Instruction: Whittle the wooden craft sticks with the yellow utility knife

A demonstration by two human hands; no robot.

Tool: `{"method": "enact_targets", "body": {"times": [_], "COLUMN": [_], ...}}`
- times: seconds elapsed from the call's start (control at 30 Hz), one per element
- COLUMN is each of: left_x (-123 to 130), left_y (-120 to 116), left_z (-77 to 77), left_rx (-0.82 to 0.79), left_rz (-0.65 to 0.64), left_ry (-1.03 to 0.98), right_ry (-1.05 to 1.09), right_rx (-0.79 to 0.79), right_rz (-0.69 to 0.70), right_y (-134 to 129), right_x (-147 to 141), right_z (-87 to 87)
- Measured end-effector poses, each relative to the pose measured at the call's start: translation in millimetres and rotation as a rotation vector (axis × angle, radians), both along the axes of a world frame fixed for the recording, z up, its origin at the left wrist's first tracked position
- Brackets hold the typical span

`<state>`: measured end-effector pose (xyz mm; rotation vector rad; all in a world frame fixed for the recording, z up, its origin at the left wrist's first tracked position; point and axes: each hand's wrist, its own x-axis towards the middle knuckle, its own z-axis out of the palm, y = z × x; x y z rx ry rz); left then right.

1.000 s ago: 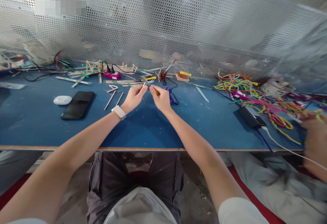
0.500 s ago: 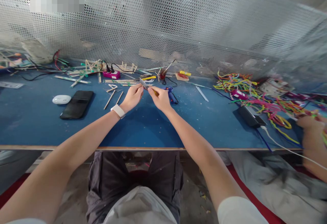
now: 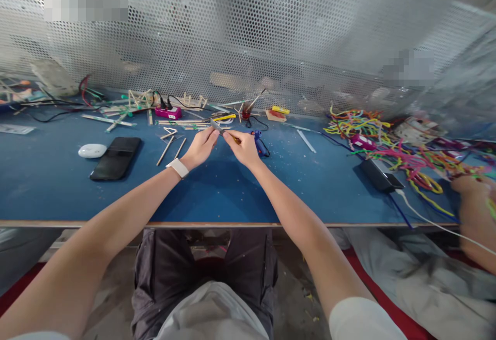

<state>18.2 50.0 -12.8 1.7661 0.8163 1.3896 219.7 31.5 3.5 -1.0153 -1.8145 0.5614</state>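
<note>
My right hand is closed round the handle of a cutter, whose grey blade points up and left. Close beside it, my left hand is pinched at the blade, on something too small to make out. A white band circles my left wrist. Just right of my right hand lies a blue glue gun, partly hidden by it. Behind the hands is a yellow tool. Thin wooden sticks lie left of my left hand.
A black phone and a white case lie at the left. Stick frames and a purple power strip line the mesh panel. At the right are colourful cords, a black box and another person's hand.
Both hands stay in nearly the same place, with the cutter still between them. The right hand and the cutter handle have shifted very slightly.
</note>
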Motion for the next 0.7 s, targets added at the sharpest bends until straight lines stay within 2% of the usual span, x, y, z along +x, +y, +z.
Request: {"method": "enact_targets", "body": {"times": [0.17, 0.3, 0.43, 0.6, 0.7], "left_x": [-4.8, -6.6, -4.4, -0.7, 0.0], "left_y": [-1.3, -2.2, 0.2, 3.6, 3.5], "left_z": [3.2, 5.9, 3.9, 0.2, 0.4], "left_rx": [0.101, 0.099, 0.047, -0.028, -0.042], "left_rz": [0.086, 0.116, 0.080, -0.010, -0.004], "left_ry": [0.120, 0.188, 0.155, 0.076, 0.074], "right_ry": [0.041, 0.108, 0.120, 0.076, 0.060], "right_rx": [-0.057, -0.140, -0.152, -0.083, -0.071], "right_rz": [0.059, 0.114, 0.095, 0.066, 0.053], "right_y": [0.0, -3.7, -6.2, -6.3, -5.8], "right_x": [-2.1, -5.0, -7.1, -6.6, -5.4], "right_z": [2.8, 7.0, 8.4, 8.6, 8.5]}}
